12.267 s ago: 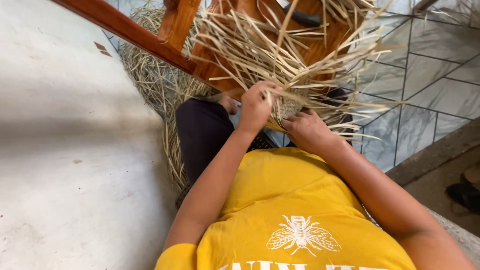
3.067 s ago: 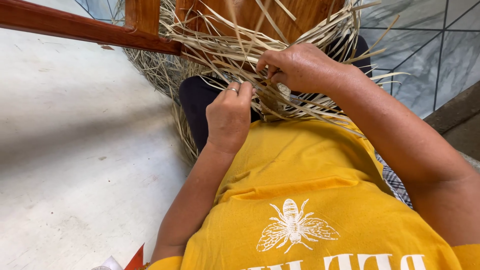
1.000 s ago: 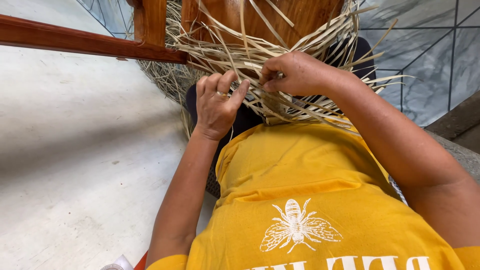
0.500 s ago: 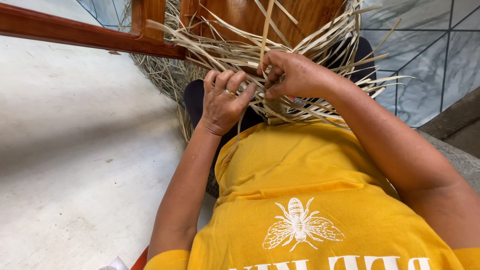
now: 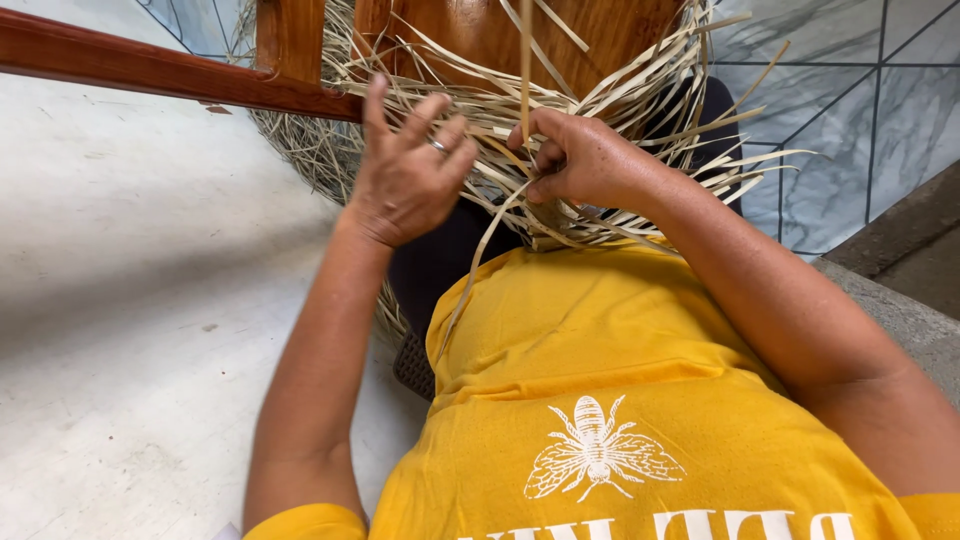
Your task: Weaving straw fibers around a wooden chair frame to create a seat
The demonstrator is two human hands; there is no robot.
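Both hands moved, left hand [image 5: 405,175] opened, right hand [image 5: 585,160] pinching strip [image 5: 524,60]

Person wears a yellow short-sleeved T-shirt [image 5: 620,400] with a white insect graphic [image 5: 597,460] on the chest and white lettering below it. Dark trousers [image 5: 450,260] at the lap. Forearms bare. A ring [image 5: 438,146] on a finger of the left hand [image 5: 405,175].

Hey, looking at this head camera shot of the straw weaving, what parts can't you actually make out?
Head view, the only one:
- Right hand: its fingertips curl under, so the grip on the upright straw strip is hidden.
- Left hand: the palm faces away, so contact with the woven straw is unclear.
- Wooden frame: cut off by the top and left edges.
- Lap and legs: hidden behind the yellow shirt.
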